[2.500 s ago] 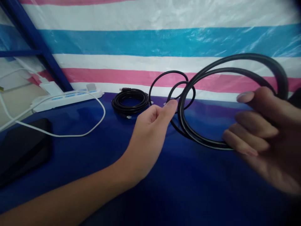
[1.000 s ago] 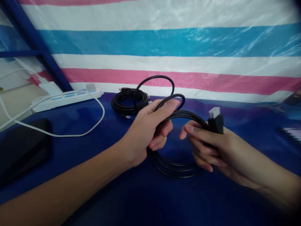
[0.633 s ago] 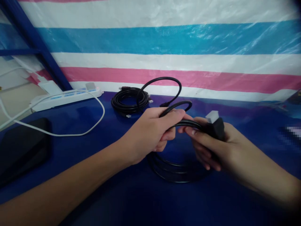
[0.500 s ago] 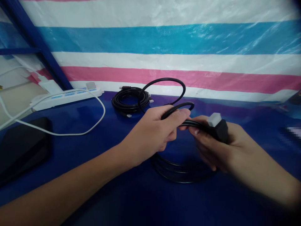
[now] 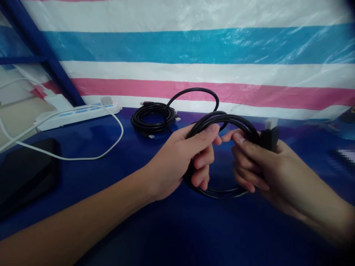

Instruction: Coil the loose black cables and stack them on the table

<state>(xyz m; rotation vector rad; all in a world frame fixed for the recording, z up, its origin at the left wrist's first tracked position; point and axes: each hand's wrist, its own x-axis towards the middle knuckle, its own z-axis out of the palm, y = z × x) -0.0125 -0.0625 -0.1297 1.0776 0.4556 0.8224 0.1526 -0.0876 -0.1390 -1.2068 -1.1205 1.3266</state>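
Observation:
Both hands hold a coiled black cable [image 5: 219, 193] above the blue table [image 5: 111, 184]. My left hand [image 5: 180, 162] is closed round the coil's left side, thumb on top. My right hand [image 5: 260, 164] grips the coil's right side and pinches the cable's black plug [image 5: 269, 137], whose pale tip points up. A loose loop of the same cable [image 5: 194, 91] arcs up behind my left hand.
A second coiled black cable [image 5: 152, 119] lies at the back of the table. A white power strip [image 5: 77, 112] with a white cord [image 5: 83, 159] sits at the back left. A black flat object [image 5: 24, 173] lies at the left edge. A striped tarp hangs behind.
The coil, wide and held up in my right hand earlier, was brought low between both hands. In the last half second the hands lifted it slightly and the plug moved up and right.

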